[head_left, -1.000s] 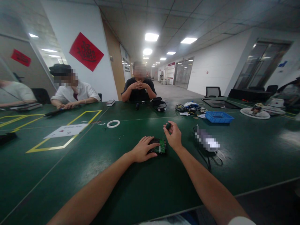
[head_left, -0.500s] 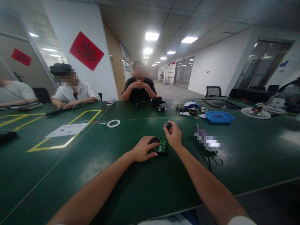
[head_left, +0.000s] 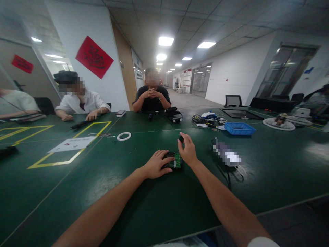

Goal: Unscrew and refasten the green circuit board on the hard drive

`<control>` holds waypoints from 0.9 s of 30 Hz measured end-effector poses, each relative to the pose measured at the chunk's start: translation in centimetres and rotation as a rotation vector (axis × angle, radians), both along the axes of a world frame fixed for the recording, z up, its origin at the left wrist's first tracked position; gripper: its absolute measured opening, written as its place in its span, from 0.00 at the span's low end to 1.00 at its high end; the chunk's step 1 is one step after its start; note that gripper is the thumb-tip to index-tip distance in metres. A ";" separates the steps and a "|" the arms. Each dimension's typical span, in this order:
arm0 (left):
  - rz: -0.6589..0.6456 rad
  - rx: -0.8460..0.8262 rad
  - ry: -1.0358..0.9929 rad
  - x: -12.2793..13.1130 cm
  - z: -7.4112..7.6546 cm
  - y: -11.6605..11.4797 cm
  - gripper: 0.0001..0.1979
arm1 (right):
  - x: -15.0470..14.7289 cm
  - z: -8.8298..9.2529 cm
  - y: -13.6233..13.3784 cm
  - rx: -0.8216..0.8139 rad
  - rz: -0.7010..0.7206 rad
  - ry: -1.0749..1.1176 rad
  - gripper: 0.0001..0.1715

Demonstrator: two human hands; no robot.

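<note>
A hard drive [head_left: 177, 159] with a green circuit board on its upper face lies flat on the green table. My left hand [head_left: 156, 164] rests over its left part, thumb along the near side and fingers spread across the top and far side, holding it. Just beyond its right end, my right hand [head_left: 188, 149] is raised, with thumb and fingers pinched on a small dark piece [head_left: 181, 138]. Most of that piece is hidden by the fingers, so I cannot tell its kind.
A blue tray [head_left: 240, 129] stands at right, near tangled cables [head_left: 197, 119]. Closer lies a partly blurred object [head_left: 226, 154] with cords. A white ring [head_left: 123, 136] and a paper sheet [head_left: 72, 144] lie left. Across the table sits a person in black [head_left: 151, 96]; others sit left.
My right hand has shifted slightly left, towards the hard drive, with the small dark piece. My left hand stays on the drive. A person at left has moved a dark object rightwards.
</note>
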State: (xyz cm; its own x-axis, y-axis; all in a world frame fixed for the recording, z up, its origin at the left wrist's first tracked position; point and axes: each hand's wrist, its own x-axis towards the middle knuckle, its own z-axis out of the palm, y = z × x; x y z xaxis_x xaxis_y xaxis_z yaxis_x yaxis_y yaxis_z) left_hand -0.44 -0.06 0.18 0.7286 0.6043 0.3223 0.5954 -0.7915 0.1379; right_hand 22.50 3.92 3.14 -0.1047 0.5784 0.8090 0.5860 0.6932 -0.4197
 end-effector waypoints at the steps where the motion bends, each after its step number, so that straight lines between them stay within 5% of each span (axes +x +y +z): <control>1: 0.002 0.001 0.005 0.0 0.0 0.0 0.31 | 0.0 -0.1 0.1 -0.004 -0.008 0.005 0.24; 16: 0.008 0.012 0.006 -0.1 -0.1 0.0 0.31 | -0.7 0.6 1.3 -0.042 -0.156 -0.174 0.22; 27: 0.015 0.007 0.040 0.1 0.0 0.1 0.32 | -0.3 -1.7 2.1 -0.030 -0.091 0.034 0.29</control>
State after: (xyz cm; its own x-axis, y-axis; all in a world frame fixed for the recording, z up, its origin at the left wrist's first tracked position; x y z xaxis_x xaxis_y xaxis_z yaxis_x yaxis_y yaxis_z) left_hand -0.30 0.03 0.17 0.7321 0.6131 0.2967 0.6121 -0.7833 0.1083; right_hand 22.22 6.06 1.48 -0.0237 0.6081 0.7935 0.6310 0.6247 -0.4599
